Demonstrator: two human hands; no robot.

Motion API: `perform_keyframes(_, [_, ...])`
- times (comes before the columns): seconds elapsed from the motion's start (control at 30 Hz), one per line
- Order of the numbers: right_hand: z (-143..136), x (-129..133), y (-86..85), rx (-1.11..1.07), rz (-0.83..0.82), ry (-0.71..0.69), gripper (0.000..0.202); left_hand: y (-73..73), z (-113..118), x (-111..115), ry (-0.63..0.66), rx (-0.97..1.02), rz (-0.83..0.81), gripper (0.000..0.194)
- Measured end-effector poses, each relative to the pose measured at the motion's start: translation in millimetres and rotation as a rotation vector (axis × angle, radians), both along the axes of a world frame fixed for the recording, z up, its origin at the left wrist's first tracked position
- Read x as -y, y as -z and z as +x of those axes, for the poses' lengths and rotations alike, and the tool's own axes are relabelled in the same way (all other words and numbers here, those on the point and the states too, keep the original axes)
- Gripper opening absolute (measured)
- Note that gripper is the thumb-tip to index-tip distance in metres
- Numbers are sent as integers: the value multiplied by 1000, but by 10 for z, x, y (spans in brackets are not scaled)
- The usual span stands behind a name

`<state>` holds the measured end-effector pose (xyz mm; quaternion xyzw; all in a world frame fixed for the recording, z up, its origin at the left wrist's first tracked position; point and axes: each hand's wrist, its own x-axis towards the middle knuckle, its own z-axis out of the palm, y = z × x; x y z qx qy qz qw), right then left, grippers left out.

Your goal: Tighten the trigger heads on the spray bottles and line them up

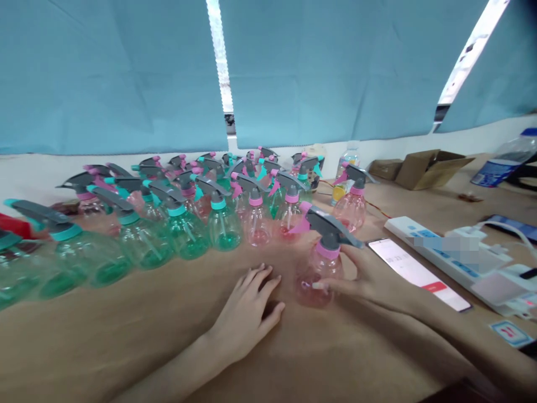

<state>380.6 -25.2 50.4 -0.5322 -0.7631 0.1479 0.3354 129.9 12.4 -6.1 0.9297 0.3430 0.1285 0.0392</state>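
My right hand [356, 277] is wrapped round the clear pink body of a spray bottle [312, 285], its thumb across the front. This bottle stands upright, with a pink collar and a grey spray head whose pink nozzle and trigger face left. My left hand [247, 310] lies on the table [159, 341] to the left of it, palm down, fingers stretched out and apart, holding nothing. Beyond both hands stand several more spray bottles, among them a green one [224, 224] and a pink one [258, 224]. Another pink spray bottle [352, 210] stands just behind the held one.
On the right lie a phone [415, 268] with a lit screen and a white power strip [444, 252] with plugs and cables. Farther back are an open cardboard box [428, 168], a clear drink bottle [350, 162] and a large blue-capped bottle [503, 159]. A blue curtain [293, 73] hangs behind.
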Motion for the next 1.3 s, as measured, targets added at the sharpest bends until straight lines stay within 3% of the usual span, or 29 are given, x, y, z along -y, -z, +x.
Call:
perform_keyframes(0.13, [327,-187,22,79,65,154,38,2,223,-35,69,28,-15,37])
perform_keyframes(0.3, [610,-616,113,127,44,269,51,12,432,-130,116,55,-39,38])
perform_keyframes(0.6, [673,-983,48,298,115,347,45,19,662,-278,171,121,-58,34])
perform_keyframes(1.07, [620,-1149,-60,287,60,394,57,56,865,-422,189,156,-61,31])
perform_keyframes(1.23, [693,-1029,-100,174,58,382,61,46,864,-432,178,158,-58,30])
perform_keyframes(1.3, [778,-918,-163,134,30,379,50,43,859,-433,175,160,-60,30])
